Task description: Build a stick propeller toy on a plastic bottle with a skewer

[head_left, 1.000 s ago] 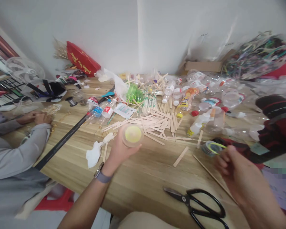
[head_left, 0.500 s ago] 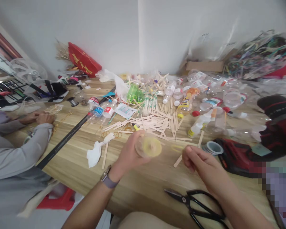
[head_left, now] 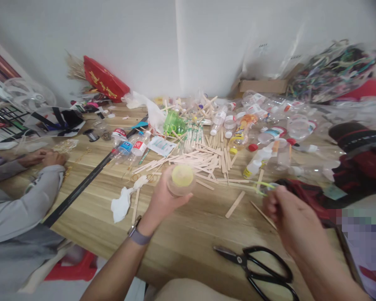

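Observation:
My left hand (head_left: 159, 205) is wrapped round a clear plastic cup-like piece (head_left: 183, 190), its round end facing up and towards me with a yellow patch (head_left: 182, 174) on it. Whether that yellow lies over or inside the end I cannot tell. Off to the right, my right hand (head_left: 285, 213) is closed, pinching a thin yellow-green rubber band (head_left: 263, 183) that sticks out to the left of the fingers. Black-handled scissors (head_left: 240, 259) lie on the table below and between my hands. Loose flat wooden sticks (head_left: 235, 205) lie between them too.
Behind my hands spreads a heap of wooden sticks (head_left: 194, 163). Plastic bottles (head_left: 272, 133) crowd the back right, beside a red and black power tool (head_left: 360, 167). White tissue (head_left: 120, 207) lies left. A co-worker's grey sleeve (head_left: 40, 196) rests at the left beyond a black strip (head_left: 78, 190).
My right hand has moved right, away from the plastic piece, with the rubber band. My left hand has shifted slightly left and tilted the piece. The view has turned slightly.

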Demonstrator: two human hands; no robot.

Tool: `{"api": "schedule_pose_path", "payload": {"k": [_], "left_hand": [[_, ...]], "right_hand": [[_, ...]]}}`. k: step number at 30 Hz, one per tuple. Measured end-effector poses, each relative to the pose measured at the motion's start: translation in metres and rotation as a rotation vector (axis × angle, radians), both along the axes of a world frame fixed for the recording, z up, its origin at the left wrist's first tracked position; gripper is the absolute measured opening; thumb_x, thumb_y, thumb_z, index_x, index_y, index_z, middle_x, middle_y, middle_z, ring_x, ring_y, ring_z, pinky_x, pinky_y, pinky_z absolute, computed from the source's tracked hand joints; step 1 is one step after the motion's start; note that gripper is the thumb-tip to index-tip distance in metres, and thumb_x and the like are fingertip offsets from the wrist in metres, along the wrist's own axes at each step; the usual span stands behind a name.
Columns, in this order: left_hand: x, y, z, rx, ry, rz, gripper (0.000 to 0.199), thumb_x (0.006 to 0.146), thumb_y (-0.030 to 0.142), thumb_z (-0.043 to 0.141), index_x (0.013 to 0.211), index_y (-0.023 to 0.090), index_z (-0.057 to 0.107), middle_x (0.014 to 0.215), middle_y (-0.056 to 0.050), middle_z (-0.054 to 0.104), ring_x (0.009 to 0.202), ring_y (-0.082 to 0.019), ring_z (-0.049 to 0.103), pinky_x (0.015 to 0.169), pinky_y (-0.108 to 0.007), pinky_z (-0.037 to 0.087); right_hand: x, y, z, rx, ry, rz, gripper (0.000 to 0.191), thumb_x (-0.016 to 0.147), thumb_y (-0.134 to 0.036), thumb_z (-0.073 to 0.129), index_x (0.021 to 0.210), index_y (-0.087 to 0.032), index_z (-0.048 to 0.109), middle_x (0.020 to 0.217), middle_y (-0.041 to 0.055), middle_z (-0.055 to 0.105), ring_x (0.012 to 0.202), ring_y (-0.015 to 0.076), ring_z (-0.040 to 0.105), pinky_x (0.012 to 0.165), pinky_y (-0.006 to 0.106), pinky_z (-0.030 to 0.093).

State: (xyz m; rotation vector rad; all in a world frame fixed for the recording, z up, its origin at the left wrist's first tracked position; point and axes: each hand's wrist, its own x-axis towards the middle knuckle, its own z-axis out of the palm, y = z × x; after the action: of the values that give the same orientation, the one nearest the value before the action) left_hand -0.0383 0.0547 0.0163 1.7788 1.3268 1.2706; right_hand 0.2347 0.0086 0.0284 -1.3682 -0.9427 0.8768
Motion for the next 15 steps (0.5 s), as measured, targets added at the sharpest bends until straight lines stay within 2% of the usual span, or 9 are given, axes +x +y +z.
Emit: {"api": "schedule_pose_path", "payload": {"k": [4, 7, 9, 11, 15], "left_hand": [[0.016, -0.009, 0.003, 0.032, 0.066, -0.123, 0.073, 0.067, 0.032, 0.079, 0.131, 0.022, 0.044, 0.128, -0.011, 0.059, 0.119, -0.029, 0.056, 0.103, -0.044, 0.044], [0.018, -0.013, 0.006, 0.049, 0.099, -0.202, 0.078, 0.066, 0.031, 0.080, 0.134, 0.022, 0.042, 0.131, -0.012, 0.058, 0.122, -0.031, 0.055, 0.104, -0.045, 0.044], [0.015, -0.014, 0.008, 0.025, 0.118, -0.242, 0.079, 0.064, 0.030, 0.081, 0.133, 0.021, 0.043, 0.132, -0.013, 0.058, 0.122, -0.032, 0.054, 0.105, -0.046, 0.043], [0.010, -0.012, 0.008, -0.026, 0.109, -0.230, 0.080, 0.061, 0.029, 0.083, 0.131, 0.021, 0.046, 0.130, -0.013, 0.058, 0.121, -0.033, 0.055, 0.104, -0.047, 0.043], [-0.006, -0.004, 0.006, -0.115, -0.028, -0.086, 0.074, 0.061, 0.030, 0.083, 0.126, 0.020, 0.050, 0.123, -0.011, 0.062, 0.115, -0.030, 0.059, 0.100, -0.045, 0.046]], "right_hand": [[-0.035, 0.001, 0.004, -0.028, -0.152, 0.369, 0.058, 0.084, -0.073, 0.048, 0.057, -0.021, 0.050, 0.052, -0.0022, 0.044, 0.049, 0.0121, 0.038, 0.048, 0.028, 0.030], [-0.043, 0.003, 0.009, -0.048, -0.168, 0.501, 0.058, 0.085, -0.072, 0.046, 0.058, -0.021, 0.050, 0.052, -0.0027, 0.044, 0.050, 0.0122, 0.040, 0.050, 0.027, 0.033], [-0.038, 0.003, 0.008, -0.058, -0.169, 0.512, 0.057, 0.086, -0.071, 0.047, 0.058, -0.021, 0.050, 0.053, -0.0027, 0.045, 0.050, 0.0121, 0.039, 0.050, 0.027, 0.033], [-0.028, 0.003, 0.005, -0.070, -0.161, 0.467, 0.056, 0.084, -0.070, 0.051, 0.058, -0.021, 0.051, 0.053, -0.0024, 0.045, 0.050, 0.0119, 0.039, 0.050, 0.027, 0.032], [0.001, -0.001, 0.000, -0.112, -0.078, 0.241, 0.057, 0.074, -0.073, 0.061, 0.055, -0.020, 0.050, 0.053, -0.0023, 0.044, 0.049, 0.0109, 0.036, 0.045, 0.025, 0.030]]}}
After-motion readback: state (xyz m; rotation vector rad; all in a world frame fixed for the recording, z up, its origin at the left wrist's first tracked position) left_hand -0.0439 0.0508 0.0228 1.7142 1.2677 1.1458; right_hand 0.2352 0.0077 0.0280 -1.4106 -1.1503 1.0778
